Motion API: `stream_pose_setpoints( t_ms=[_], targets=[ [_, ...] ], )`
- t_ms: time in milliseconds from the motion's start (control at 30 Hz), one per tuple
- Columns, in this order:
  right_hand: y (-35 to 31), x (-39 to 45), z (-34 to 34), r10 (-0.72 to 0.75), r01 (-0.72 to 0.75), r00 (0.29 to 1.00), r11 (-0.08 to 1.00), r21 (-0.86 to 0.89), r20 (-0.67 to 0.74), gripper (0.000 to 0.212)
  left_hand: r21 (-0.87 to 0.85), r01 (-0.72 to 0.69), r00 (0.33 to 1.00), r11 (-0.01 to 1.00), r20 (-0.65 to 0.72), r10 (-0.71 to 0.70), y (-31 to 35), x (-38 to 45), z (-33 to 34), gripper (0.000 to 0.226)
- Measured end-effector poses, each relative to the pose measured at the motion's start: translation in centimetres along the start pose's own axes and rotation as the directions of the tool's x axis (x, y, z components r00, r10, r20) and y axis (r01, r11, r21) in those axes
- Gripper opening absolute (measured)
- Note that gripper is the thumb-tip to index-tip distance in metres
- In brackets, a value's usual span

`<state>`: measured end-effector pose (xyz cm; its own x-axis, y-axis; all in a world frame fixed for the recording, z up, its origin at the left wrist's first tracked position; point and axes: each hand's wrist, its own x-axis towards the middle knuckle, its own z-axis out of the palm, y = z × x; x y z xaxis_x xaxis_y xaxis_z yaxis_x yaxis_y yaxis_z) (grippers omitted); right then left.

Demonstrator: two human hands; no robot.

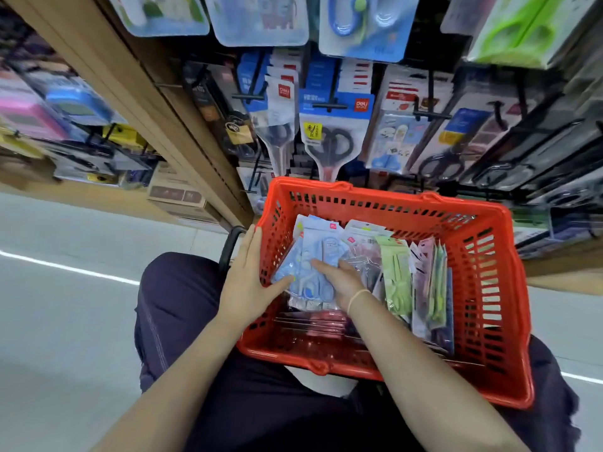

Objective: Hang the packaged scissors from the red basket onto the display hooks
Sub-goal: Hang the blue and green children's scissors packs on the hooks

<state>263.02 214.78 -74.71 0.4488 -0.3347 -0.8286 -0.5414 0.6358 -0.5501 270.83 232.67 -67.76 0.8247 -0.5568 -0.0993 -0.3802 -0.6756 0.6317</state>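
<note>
A red basket (pixel 489 288) rests on my lap, holding several packaged scissors. My left hand (pixel 248 285) lies flat against the basket's left wall, thumb hooked over the rim and touching a pack inside. My right hand (pixel 342 278) is inside the basket, fingers spread on top of a pale blue scissors pack (pixel 313 252). Green packs (pixel 396 278) stand upright to the right of it. Display hooks (pixel 329 106) with hanging scissors packs fill the rack beyond the basket.
A wooden shelf upright (pixel 156 102) runs diagonally at the left of the rack. Cardboard boxes (pixel 179 194) sit on the floor by its base. A black basket handle (pixel 231 246) sticks out beside my left hand. Grey floor with a white line lies to the left.
</note>
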Motion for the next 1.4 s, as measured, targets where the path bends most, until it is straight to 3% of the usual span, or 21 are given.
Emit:
stream_pose_setpoints(
  t_ms=[67,167,300,400,467,533,600,633,700,767,867,967,1067,1200,1333,1400],
  targets=[
    [0.0,-0.2,0.0,0.005,-0.009,0.998,0.998,0.068,0.06,0.058,0.004,-0.005,1.0,1.0,-0.005,0.006,0.0,0.0,0.0,0.108],
    [-1.1,-1.3,-0.2,-0.01,0.004,0.994,0.998,0.058,0.106,0.113,-0.007,-0.006,1.0,1.0,-0.004,0.006,0.1,0.1,0.0,0.107],
    [-2.5,-3.6,-1.5,-0.062,0.085,0.985,0.987,-0.14,0.159,0.075,-0.037,0.008,1.0,0.999,0.005,-0.008,-0.1,0.2,-0.1,0.106],
    [-4.3,-6.5,-2.9,-0.076,0.152,0.952,0.958,-0.244,0.296,0.042,0.006,0.014,1.0,1.0,-0.024,-0.014,0.4,0.5,-0.3,0.107],
    [-5.7,-8.9,-3.0,-0.115,0.208,0.934,0.946,-0.251,0.339,0.036,-0.054,0.028,0.999,0.998,-0.045,-0.03,2.0,0.7,-1.0,0.105],
    [-6.7,-10.7,-3.5,-0.18,0.246,0.911,0.959,-0.141,0.371,0.032,-0.241,0.069,0.997,0.968,-0.023,-0.077,4.3,1.1,-2.1,0.101],
    [-8.1,-12.8,-3.1,-0.257,0.302,0.865,0.952,-0.039,0.43,0.036,-0.517,0.211,0.977,0.829,0.119,-0.175,7.0,1.3,-3.8,0.094],
    [-8.5,-13.2,-3.1,-0.306,0.345,0.847,0.939,-0.011,0.435,0.041,-0.639,0.309,0.95,0.704,0.232,-0.207,8.1,1.4,-4.7,0.082],
    [-9.6,-14.4,-2.7,-0.387,0.425,0.813,0.905,0.011,0.435,0.049,-0.748,0.444,0.889,0.492,0.439,-0.135,10.2,1.0,-6.7,0.053],
    [-11.0,-15.8,-2.3,-0.436,0.473,0.789,0.881,0.025,0.432,0.046,-0.779,0.436,0.874,0.451,0.485,-0.008,11.9,0.3,-8.7,0.038],
    [-12.9,-18.4,-1.5,-0.555,0.591,0.746,0.806,0.016,0.369,0.044,-0.851,0.33,0.921,0.408,0.386,0.06,13.3,-0.2,-11.2,0.038],
    [-14.7,-20.5,-1.2,-0.644,0.677,0.708,0.736,-0.02,0.291,0.046,-0.921,0.212,0.975,0.326,0.221,-0.01,14.3,-0.4,-13.4,0.037],
    [-15.9,-22.6,-0.5,-0.668,0.717,0.671,0.695,-0.051,0.322,0.038,-0.945,0.113,0.989,0.308,0.077,-0.128,15.1,-0.3,-15.5,0.029],
    [-16.5,-25.1,1.6,-0.698,0.767,0.601,0.641,-0.033,0.389,0.032,-0.95,0.024,0.987,0.31,-0.026,-0.156,16.2,-0.3,-17.7,0.026],
    [-17.5,-26.8,4.6,-0.761,0.851,0.502,0.518,-0.081,0.411,0.012,-0.943,-0.042,0.998,0.329,-0.053,-0.026,17.9,-0.6,-19.4,0.046],
    [-18.7,-27.9,5.9,-0.78,0.885,0.459,0.442,-0.145,0.425,0.025,-0.926,-0.099,0.995,0.365,-0.104,0.006,18.3,-0.3,-20.6,0.05]
  ],
)
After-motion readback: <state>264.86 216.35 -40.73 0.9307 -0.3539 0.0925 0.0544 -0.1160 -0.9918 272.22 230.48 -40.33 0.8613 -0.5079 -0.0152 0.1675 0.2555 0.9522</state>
